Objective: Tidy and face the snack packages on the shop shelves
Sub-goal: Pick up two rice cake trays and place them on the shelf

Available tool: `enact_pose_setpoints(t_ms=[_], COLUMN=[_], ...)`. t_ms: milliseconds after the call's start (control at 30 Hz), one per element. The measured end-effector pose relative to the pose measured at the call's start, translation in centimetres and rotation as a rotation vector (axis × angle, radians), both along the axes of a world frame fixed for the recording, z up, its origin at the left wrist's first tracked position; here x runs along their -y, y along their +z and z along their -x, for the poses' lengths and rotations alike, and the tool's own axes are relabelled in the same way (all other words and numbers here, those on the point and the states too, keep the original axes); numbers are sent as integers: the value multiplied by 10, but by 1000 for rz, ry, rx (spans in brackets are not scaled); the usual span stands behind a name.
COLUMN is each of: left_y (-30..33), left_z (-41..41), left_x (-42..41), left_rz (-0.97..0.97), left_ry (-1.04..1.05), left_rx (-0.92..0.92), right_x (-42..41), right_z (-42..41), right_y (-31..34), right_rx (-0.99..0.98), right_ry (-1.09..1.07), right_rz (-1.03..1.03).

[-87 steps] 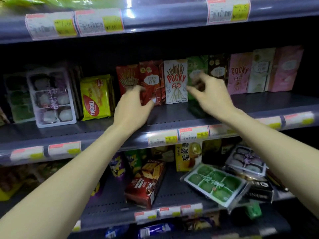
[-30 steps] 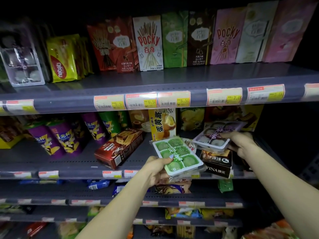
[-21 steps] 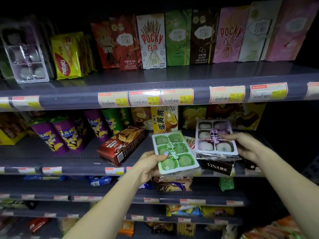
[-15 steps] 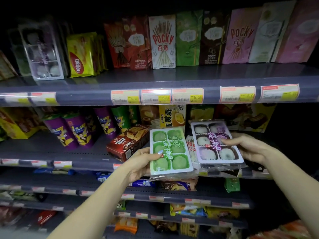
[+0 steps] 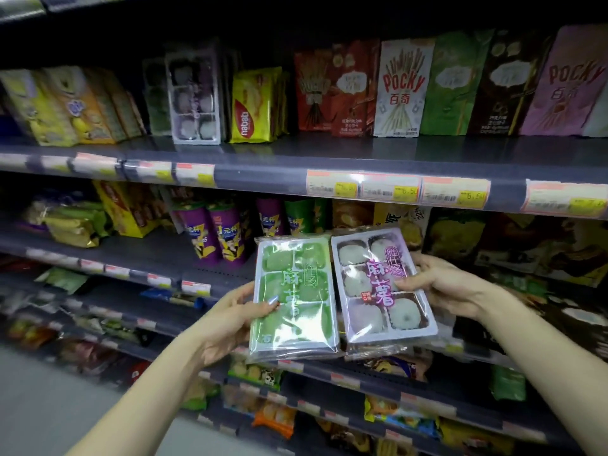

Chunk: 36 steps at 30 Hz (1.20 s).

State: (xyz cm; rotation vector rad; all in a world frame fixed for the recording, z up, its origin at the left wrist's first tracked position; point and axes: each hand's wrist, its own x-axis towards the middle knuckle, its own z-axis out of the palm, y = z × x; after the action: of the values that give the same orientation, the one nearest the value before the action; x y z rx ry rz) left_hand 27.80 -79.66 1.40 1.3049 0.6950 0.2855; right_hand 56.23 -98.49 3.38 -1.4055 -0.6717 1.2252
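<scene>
A person stood at the shop shelves with two snack trays raised side by side, faces toward the camera, in front of the middle shelf [image 5: 158, 258]. The left hand [image 5: 237, 320] held the green tray [image 5: 292, 297] by its left edge, thumb lying on the clear film and fingers tucked out of sight behind. The right hand [image 5: 441, 284] held the purple tray [image 5: 381, 284] by its right edge, thumb pressed on the label and fingers likewise behind. The two packs sat just beside each other, their inner edges touching or nearly so.

Both looked light: thin moulded plastic holding six soft round cakes, sealed in glossy wrap. That wrap would likely be slippery and the trays would flex if squeezed in the middle, so the stiffer rims, where each grip already sat, seemed the sensible place to take hold. The cakes themselves could dent under pressure.

A matching purple tray [image 5: 194, 93] stood upright on the upper shelf [image 5: 263, 169], left of a yellow wafer pack [image 5: 253, 106] and the stick-biscuit boxes [image 5: 401, 90], a probable home for these two.

Motion blur smeared the price labels and most lower-shelf goods. The spot the trays came from lay hidden behind them, and the far right boxes were cut off by the frame.
</scene>
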Motion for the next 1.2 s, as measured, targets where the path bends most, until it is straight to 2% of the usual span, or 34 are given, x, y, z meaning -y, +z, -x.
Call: enact_pose_setpoints(t_ms=[167, 433, 567, 767, 1000, 1200], left_y=[16, 61, 87, 106, 119, 141], left_z=[43, 108, 131, 151, 173, 178], left_x=[-15, -57, -80, -109, -144, -180], left_rz=[-28, -191, -290, -288, -222, -278], left_ry=[57, 99, 36, -11, 35, 67], left_rx=[62, 137, 157, 185, 287, 322], right_x=[-36, -88, -113, -141, -164, -186], right_z=[38, 107, 136, 176, 192, 193], right_y=[11, 41, 49, 58, 87, 124], right_rx=[-73, 2, 33, 51, 96, 144], right_ry=[32, 108, 126, 142, 41, -56], right_rz=[-86, -221, -235, -275, -354, -426])
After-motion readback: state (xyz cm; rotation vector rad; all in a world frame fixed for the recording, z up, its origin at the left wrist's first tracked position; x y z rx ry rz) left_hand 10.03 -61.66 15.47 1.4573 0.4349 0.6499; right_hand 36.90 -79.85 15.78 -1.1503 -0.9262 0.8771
